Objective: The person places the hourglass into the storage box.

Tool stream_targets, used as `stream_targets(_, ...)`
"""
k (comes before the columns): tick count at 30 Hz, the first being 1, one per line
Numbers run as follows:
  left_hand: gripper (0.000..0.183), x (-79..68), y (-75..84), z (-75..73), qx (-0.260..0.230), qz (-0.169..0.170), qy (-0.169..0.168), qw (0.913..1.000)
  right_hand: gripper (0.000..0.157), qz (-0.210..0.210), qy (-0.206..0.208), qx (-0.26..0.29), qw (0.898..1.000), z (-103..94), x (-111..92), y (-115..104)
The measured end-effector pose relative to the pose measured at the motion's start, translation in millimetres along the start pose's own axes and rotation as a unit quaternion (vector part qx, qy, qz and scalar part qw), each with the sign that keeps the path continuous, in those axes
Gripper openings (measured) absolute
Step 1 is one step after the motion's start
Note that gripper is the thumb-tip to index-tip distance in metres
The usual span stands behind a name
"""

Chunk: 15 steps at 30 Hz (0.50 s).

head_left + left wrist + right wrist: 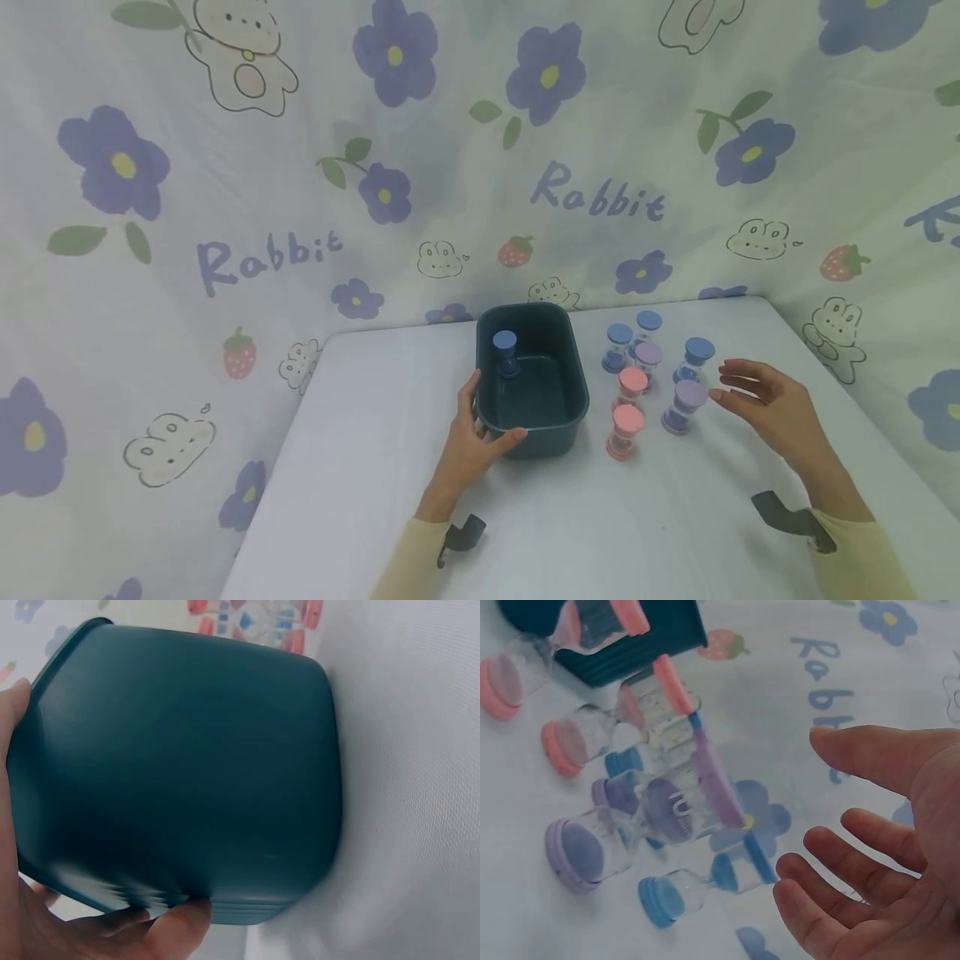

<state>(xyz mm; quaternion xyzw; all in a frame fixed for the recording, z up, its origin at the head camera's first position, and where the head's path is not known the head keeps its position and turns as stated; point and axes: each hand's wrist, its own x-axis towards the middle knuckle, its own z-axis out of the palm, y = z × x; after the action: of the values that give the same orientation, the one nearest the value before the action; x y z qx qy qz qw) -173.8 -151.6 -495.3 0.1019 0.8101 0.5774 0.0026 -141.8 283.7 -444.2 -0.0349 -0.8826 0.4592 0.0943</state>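
Note:
My left hand [471, 450] grips the near left corner of a dark teal plastic bin [582, 398], with the thumb at the front rim and the fingers along the left side. Inside the bin, toward its back left, stands a blue hourglass [506, 353]. Open and holding nothing, my right hand [776, 410] hovers just right of a purple hourglass [684, 407] and another blue hourglass [694, 358]. In the right wrist view its thumb and fingers are spread apart, beside the purple hourglass [592, 847] and the blue one [676, 894].
Between bin and right hand stand two pink hourglasses [626, 430], a second purple hourglass [648, 357] and two blue hourglasses [617, 348] farther back. All rest on a white-covered table [360, 417]. A flower-and-rabbit printed curtain [450, 167] hangs behind it.

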Motion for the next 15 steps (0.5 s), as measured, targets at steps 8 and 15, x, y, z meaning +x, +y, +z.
stream_targets(8,0.11,0.6,-0.8,0.6,0.0,0.005,0.0,1.0,0.063,-0.007,-0.009,0.027,1.0,6.5,-5,17)
stream_targets(15,0.109,-0.8,1.1,0.6,0.001,-0.001,0.002,1.0,0.064,0.004,-0.025,0.059,0.998,13.3,-6,28)
